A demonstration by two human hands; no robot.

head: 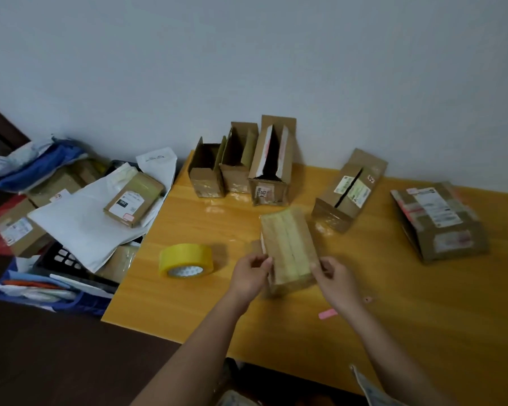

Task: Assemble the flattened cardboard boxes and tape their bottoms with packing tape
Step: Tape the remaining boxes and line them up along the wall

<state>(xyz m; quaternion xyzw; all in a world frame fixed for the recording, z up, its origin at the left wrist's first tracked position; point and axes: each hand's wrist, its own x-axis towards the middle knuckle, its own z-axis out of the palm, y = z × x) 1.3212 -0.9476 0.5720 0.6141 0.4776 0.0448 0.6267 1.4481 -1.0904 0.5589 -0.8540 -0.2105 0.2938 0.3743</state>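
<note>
Left hand (pixel 251 276), right hand (pixel 333 278) grip taped box (pixel 288 247) | three open boxes (pixel 238 168): insides dark, contents unclear

- The tabletop (pixel 364 332) was glossy orange-yellow with faint wood grain
- The tape roll (pixel 185 260) was translucent yellow around a white printed core
- The held box (pixel 288 247) was brown cardboard striped with pale yellowish tape
- The standing boxes (pixel 241 168) were brown; one bore a white label
- The wall (pixel 247 54) was plain pale grey
- A pink scrap (pixel 327 314) lay on the tabletop
</note>
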